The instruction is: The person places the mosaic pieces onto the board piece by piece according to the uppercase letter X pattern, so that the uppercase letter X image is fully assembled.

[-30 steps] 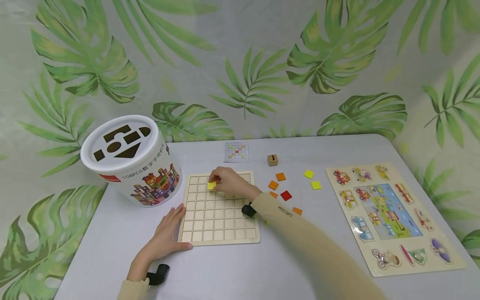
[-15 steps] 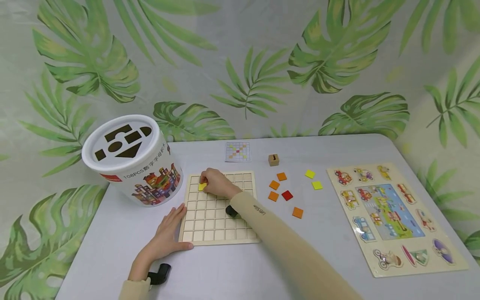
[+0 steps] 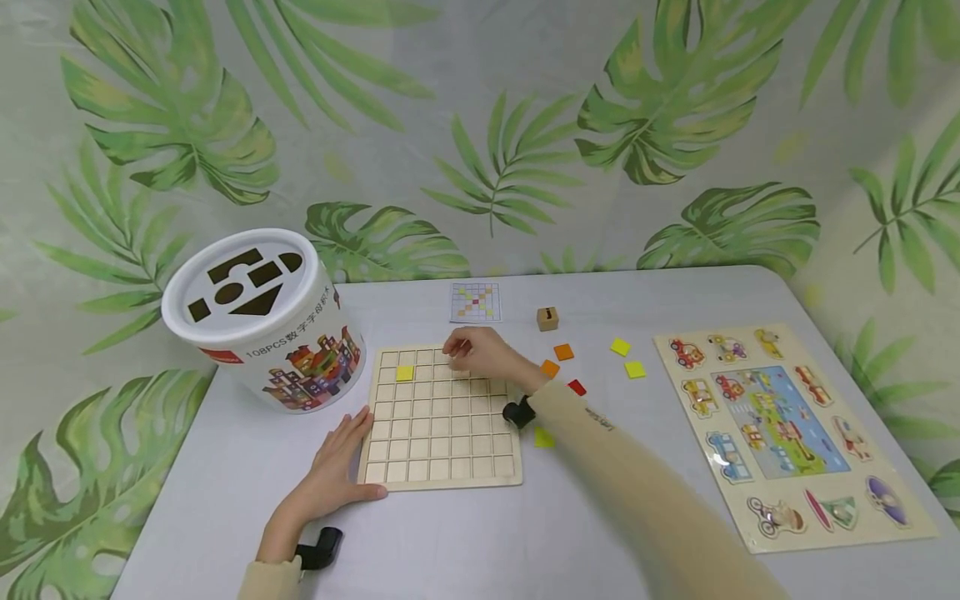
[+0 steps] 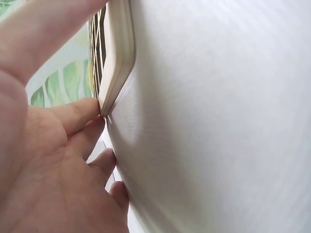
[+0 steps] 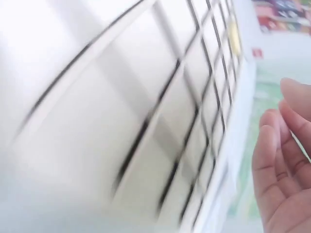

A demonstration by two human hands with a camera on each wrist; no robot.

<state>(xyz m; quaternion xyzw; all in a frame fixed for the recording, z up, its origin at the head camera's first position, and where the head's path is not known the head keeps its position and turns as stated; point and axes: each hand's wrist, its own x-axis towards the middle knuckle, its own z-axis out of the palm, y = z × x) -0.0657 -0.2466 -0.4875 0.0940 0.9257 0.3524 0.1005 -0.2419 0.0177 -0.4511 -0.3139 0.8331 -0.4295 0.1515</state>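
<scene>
A wooden grid board (image 3: 438,450) lies on the grey table. One yellow tile (image 3: 405,373) sits in a cell near its far left corner. My right hand (image 3: 461,350) hovers over the board's far edge with relaxed fingers (image 5: 272,160) and holds nothing. My left hand (image 3: 333,467) lies flat on the table, its fingers (image 4: 82,114) touching the board's (image 4: 119,58) near left corner. Loose tiles lie to the right of the board: orange ones (image 3: 563,352), a red one (image 3: 577,387), yellow ones (image 3: 634,369) and one more yellow (image 3: 543,437) by my right sleeve.
A white shape-sorter bucket (image 3: 262,321) stands left of the board. A small pattern card (image 3: 474,302) and a wooden cube (image 3: 547,318) lie behind it. A vehicle peg puzzle (image 3: 783,425) fills the right side of the table.
My right hand carried the yellow tile left, set it in a cell and let go. It has drawn back to the right, empty. The left hand has stayed put.
</scene>
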